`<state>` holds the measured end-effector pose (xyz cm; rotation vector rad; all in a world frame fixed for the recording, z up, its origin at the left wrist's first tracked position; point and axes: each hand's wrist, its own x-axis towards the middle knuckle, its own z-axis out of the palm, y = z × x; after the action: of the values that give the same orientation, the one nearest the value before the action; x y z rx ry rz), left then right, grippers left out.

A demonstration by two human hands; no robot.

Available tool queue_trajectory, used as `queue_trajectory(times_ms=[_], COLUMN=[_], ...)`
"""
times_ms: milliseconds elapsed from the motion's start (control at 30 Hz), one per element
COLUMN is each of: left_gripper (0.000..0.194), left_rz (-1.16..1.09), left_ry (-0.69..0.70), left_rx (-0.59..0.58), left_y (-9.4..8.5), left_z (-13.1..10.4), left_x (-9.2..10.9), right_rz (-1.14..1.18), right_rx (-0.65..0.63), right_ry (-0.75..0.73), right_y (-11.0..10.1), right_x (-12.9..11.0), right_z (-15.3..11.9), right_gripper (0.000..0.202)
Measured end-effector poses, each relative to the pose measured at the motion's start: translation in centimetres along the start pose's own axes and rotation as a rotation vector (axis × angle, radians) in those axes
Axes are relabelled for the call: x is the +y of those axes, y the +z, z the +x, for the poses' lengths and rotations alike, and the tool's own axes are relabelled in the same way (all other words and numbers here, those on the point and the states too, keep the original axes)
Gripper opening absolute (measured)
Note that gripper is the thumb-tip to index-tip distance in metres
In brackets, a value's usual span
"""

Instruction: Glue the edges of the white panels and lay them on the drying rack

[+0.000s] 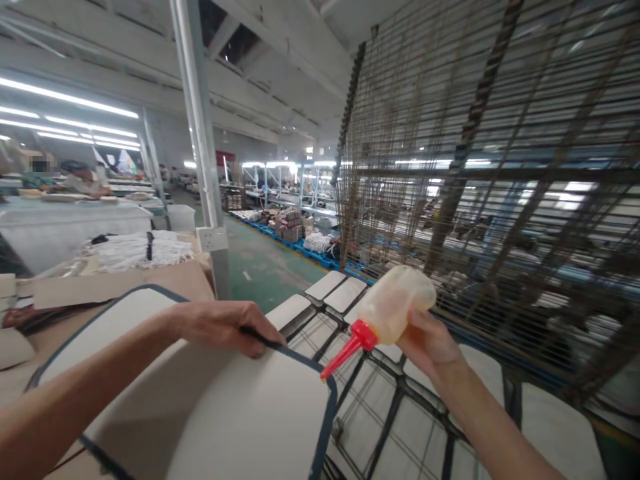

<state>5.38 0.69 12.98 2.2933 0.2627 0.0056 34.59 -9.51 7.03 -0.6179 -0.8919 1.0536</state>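
My left hand (227,327) grips the far edge of a white panel with dark blue edging (260,407), fingers closed over its rim. The panel is bent, and another white piece with the same edging (125,317) shows beyond my forearm. My right hand (433,343) is wrapped around a translucent squeeze bottle (395,300) holding pale yellowish contents. The bottle is tilted downward to the left. Its red nozzle (347,347) has its tip at the panel's dark edging near the right corner; whether it touches, I cannot tell.
Wire drying racks hold white panels (415,427) at the right front, and more wire racks (450,147) tilt up behind. White cords (140,250) lie on cardboard to the left. A metal post (200,133) with a socket box (213,239) stands mid-left. People work at far-left tables.
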Motion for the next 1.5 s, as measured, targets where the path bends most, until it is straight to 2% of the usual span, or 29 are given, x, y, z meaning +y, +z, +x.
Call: queue_trajectory(times_ms=[67, 100, 233, 367, 533, 700, 867, 1067, 1267, 1500], left_gripper=[0.038, 0.039, 0.04, 0.041, 0.04, 0.043, 0.044, 0.043, 0.042, 0.039], left_rz=[-0.017, -0.025, -0.05, -0.085, -0.079, -0.116, -0.111, -0.148, -0.153, -0.218], left_ry=[-0.086, -0.114, -0.124, -0.136, -0.163, -0.128, -0.154, -0.14, -0.138, -0.126], left_rx=[-0.155, -0.192, -0.21, -0.22, -0.198, -0.183, -0.139, -0.102, -0.065, -0.012], left_y=[0.4, 0.6, 1.2, 1.8, 2.2, 2.1, 2.2, 2.1, 1.9, 1.8], left_z=[0.5, 0.6, 0.9, 0.8, 0.2, -0.5, -1.1, -1.8, -2.6, -2.8], left_x=[1.1, 1.5, 2.8, 3.5, 4.2, 4.6, 4.3, 4.1, 3.8, 3.0], right_rz=[-0.012, -0.02, -0.07, -0.103, -0.114, -0.138, -0.093, -0.058, 0.003, -0.017], right_rx=[-0.011, -0.013, -0.035, -0.046, -0.068, -0.081, -0.014, -0.011, 0.031, 0.052], right_ry=[0.008, 0.016, 0.036, 0.031, 0.046, 0.0, -0.074, -0.079, -0.1, -0.156], right_y=[-0.5, -0.7, -1.2, -1.6, -2.0, -2.5, -1.9, -1.0, -2.1, -1.6], right_x=[-0.6, -0.8, -1.5, -1.9, -2.3, -2.4, -2.3, -1.3, 0.2, 0.8], right_z=[-0.7, -0.9, -1.6, -2.0, -2.3, -2.7, -3.0, -2.8, -3.3, -3.2], right_gripper=[0.049, 0.051, 0.063, 0.065, 0.067, 0.06, 0.056, 0.069, 0.067, 0.068])
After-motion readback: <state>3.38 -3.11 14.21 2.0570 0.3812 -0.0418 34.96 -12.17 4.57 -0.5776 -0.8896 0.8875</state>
